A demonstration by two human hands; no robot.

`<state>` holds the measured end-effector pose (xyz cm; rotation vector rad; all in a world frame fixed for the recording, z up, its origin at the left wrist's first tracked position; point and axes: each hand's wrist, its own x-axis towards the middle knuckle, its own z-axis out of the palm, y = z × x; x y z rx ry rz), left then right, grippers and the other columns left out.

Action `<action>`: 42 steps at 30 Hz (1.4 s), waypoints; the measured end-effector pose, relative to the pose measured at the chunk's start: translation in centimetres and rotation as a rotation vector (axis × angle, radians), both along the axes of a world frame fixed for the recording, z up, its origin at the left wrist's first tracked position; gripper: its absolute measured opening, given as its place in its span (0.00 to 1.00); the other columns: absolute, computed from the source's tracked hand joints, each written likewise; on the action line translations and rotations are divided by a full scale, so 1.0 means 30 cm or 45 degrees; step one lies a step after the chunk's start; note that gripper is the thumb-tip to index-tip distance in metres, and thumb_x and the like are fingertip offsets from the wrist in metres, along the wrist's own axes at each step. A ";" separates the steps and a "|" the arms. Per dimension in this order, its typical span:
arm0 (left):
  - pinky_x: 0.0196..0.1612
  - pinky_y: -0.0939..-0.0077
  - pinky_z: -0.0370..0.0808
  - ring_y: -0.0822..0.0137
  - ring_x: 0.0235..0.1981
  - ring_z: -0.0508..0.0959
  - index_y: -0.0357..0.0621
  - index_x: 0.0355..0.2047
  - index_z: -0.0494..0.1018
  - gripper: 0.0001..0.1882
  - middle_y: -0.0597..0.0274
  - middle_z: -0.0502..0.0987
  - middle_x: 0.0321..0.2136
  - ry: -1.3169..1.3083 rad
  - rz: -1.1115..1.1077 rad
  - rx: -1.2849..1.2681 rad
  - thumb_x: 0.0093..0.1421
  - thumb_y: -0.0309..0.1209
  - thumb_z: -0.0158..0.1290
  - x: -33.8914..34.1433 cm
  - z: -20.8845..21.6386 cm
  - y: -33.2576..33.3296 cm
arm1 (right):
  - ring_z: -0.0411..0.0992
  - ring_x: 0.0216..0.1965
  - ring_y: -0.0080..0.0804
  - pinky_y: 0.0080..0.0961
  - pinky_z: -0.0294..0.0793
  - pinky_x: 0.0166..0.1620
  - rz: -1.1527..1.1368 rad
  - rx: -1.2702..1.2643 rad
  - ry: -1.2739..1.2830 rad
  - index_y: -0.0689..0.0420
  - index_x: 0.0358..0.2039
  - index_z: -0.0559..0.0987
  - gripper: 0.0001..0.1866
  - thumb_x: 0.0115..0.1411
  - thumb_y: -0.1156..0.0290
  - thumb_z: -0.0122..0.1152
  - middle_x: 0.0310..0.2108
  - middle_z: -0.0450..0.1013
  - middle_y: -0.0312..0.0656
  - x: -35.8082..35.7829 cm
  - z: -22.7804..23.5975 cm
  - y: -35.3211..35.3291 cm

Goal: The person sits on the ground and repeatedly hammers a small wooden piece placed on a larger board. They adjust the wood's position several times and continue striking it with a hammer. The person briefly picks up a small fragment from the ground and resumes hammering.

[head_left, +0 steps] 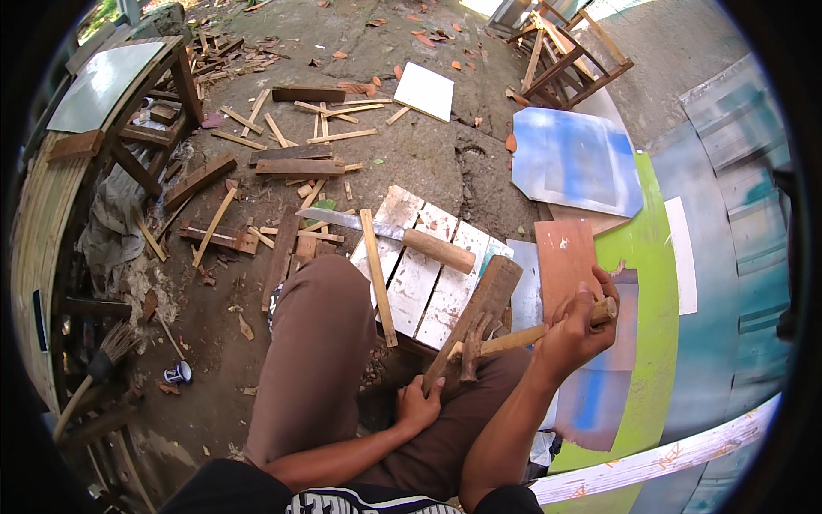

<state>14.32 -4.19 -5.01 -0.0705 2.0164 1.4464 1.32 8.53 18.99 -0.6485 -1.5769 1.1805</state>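
Note:
My right hand [575, 330] is closed round the wooden handle of a claw hammer [512, 340], near the handle's end. The metal head lies against or just over a brown wooden board [490, 295]; contact is unclear. My left hand [417, 406] grips the board's lower end by my lap, and its upper end slants up over the right side of a low white slatted stool [409, 287]. On the stool rest a machete [438, 250], its thick wooden handle to the right and blade to the left, and a pale wooden strip [378, 278].
Wooden strips and dark blocks [295, 167] litter the ground ahead. A bench [38, 231] and a broom [101, 366] stand left. Painted sheets [575, 163], a reddish-brown panel [565, 265] and a white-painted strip [655, 458] lie right. A wooden frame [565, 68] sits far right.

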 end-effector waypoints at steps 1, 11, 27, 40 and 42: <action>0.51 0.40 0.73 0.27 0.45 0.78 0.37 0.41 0.77 0.31 0.34 0.82 0.37 -0.002 0.000 0.005 0.70 0.59 0.52 0.008 -0.001 -0.003 | 0.55 0.13 0.12 0.17 0.52 0.17 -0.048 -0.030 -0.007 0.64 0.48 0.80 0.13 0.66 0.84 0.53 0.17 0.65 0.29 0.008 -0.005 0.000; 0.52 0.47 0.75 0.36 0.48 0.79 0.37 0.48 0.77 0.25 0.37 0.80 0.42 0.111 0.061 0.051 0.73 0.50 0.52 -0.011 0.023 -0.006 | 0.56 0.14 0.12 0.19 0.50 0.18 0.181 0.005 0.046 0.63 0.43 0.80 0.08 0.68 0.84 0.54 0.18 0.65 0.30 0.001 -0.029 -0.004; 0.56 0.48 0.76 0.44 0.53 0.76 0.42 0.49 0.79 0.27 0.46 0.79 0.47 1.183 -0.372 0.050 0.65 0.54 0.58 -0.771 0.370 0.540 | 0.58 0.13 0.13 0.18 0.52 0.18 0.262 -0.001 0.070 0.64 0.42 0.79 0.05 0.68 0.82 0.55 0.17 0.67 0.31 0.059 -0.017 0.013; 0.48 0.54 0.83 0.46 0.43 0.87 0.40 0.36 0.87 0.18 0.43 0.86 0.38 0.911 -0.792 -0.292 0.65 0.40 0.53 -0.819 0.367 0.563 | 0.55 0.12 0.14 0.19 0.53 0.15 0.406 -0.023 -0.029 0.64 0.38 0.77 0.06 0.66 0.86 0.52 0.17 0.65 0.34 0.012 -0.043 0.012; 0.47 0.54 0.83 0.47 0.43 0.87 0.40 0.35 0.87 0.15 0.43 0.86 0.38 0.900 -0.775 -0.271 0.62 0.37 0.54 -0.819 0.367 0.567 | 0.55 0.12 0.14 0.19 0.54 0.15 0.449 0.002 -0.030 0.63 0.37 0.76 0.06 0.66 0.87 0.51 0.16 0.64 0.34 0.030 -0.038 -0.003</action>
